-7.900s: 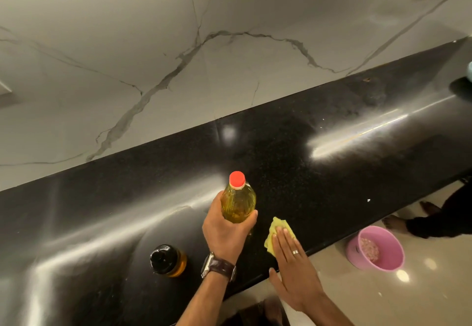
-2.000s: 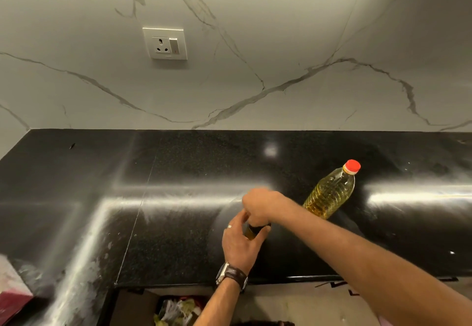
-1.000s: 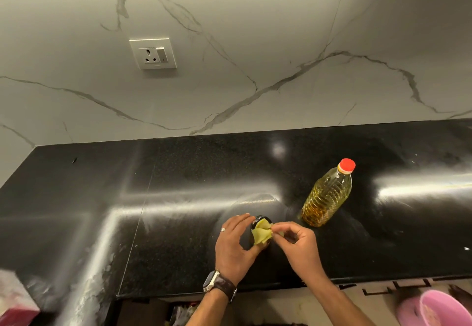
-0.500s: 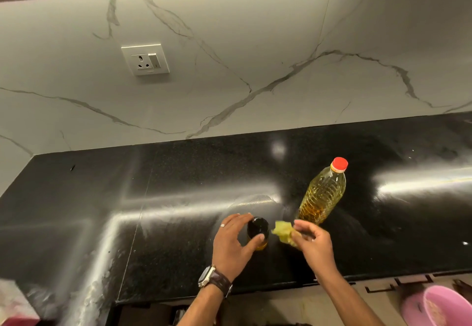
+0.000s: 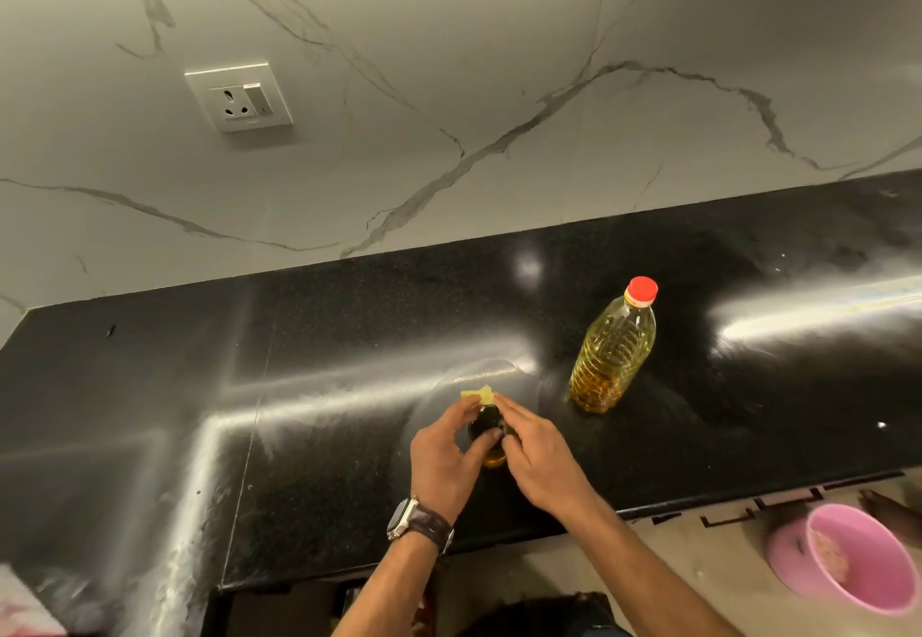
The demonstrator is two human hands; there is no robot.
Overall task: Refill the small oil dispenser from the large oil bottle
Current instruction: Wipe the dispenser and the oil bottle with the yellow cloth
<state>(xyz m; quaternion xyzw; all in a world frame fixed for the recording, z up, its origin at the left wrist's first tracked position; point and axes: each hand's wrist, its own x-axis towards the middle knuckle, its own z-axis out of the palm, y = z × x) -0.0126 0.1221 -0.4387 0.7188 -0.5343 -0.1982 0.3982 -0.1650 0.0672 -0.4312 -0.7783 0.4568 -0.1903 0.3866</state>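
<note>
Both hands meet at frame centre: left hand [image 5: 441, 457] grips the small oil dispenser [image 5: 488, 437], right hand [image 5: 536, 459] pinches a yellow cloth [image 5: 477, 394] against it. We judge pouring pending; the large oil bottle [image 5: 614, 352] stands capped.

The countertop [image 5: 349, 437] is glossy black speckled stone, streaked with glare (lower half of the frame). Above it the wall [image 5: 499, 62] is smooth, grey-veined marble. The large oil bottle [image 5: 612, 352], right of centre, is clear ribbed plastic with a red plastic cap.

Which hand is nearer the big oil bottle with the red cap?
Right. The right hand is at the small dispenser, on the side toward the oil bottle; the left hand grips the dispenser's far side.
</note>
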